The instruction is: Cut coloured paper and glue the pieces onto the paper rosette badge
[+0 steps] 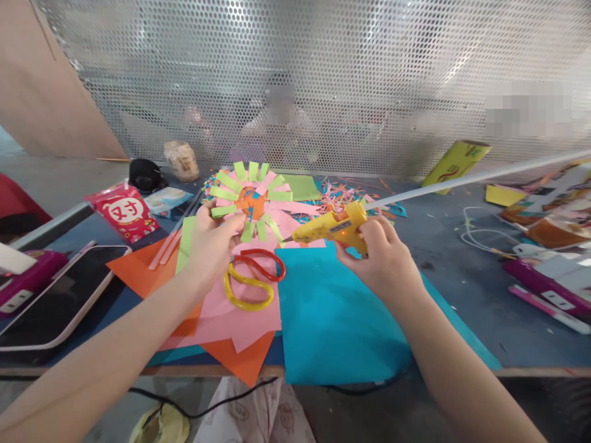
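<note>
My left hand (213, 243) is closed on a paper flower (252, 200) made of green and pink strips round an orange centre, holding it up by its lower left edge. My right hand (381, 255) grips a yellow hot glue gun (332, 226). Its nozzle points left at the flower's lower right strips. A long white glue stick (471, 178) juts from the gun's back toward the upper right. Below the flower lie scissors with red and yellow handles (252, 280) on pink paper (240, 311).
A blue sheet (337, 314) and orange paper (138, 271) cover the table front. A tablet (60, 295) lies left, beside a red packet (124, 212). Paper scraps (351, 197) sit behind. Pink tools and cables (540, 277) lie right. A perforated metal screen (295, 80) stands behind, with a person beyond it.
</note>
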### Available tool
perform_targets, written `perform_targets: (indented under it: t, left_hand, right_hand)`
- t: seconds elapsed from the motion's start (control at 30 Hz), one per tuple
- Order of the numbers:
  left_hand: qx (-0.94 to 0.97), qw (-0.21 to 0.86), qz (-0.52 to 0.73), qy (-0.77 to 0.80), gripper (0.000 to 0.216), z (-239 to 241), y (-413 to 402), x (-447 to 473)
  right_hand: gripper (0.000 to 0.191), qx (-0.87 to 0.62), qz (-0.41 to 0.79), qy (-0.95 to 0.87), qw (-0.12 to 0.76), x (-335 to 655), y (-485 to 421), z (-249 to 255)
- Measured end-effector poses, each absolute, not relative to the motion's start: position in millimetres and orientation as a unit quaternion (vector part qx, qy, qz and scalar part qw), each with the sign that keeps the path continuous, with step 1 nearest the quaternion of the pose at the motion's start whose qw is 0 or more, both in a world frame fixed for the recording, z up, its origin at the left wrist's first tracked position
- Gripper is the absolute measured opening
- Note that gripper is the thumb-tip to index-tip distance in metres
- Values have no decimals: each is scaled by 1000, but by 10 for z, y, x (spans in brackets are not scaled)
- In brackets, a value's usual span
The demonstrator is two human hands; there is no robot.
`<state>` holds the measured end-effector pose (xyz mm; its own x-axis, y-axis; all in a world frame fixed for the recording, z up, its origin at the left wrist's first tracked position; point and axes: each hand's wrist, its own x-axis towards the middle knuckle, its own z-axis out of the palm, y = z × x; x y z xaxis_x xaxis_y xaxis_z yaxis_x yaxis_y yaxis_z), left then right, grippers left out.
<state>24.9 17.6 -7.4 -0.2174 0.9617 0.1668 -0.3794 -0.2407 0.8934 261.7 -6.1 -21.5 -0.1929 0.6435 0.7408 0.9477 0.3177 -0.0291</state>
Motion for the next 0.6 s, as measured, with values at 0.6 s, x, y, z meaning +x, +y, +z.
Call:
perform_targets:
  t: [0.6]
  left_hand:
    - [364, 504, 691, 369, 28, -102, 219, 206]
  right_hand:
    - [46, -850, -31, -523, 59, 3032, 371, -246]
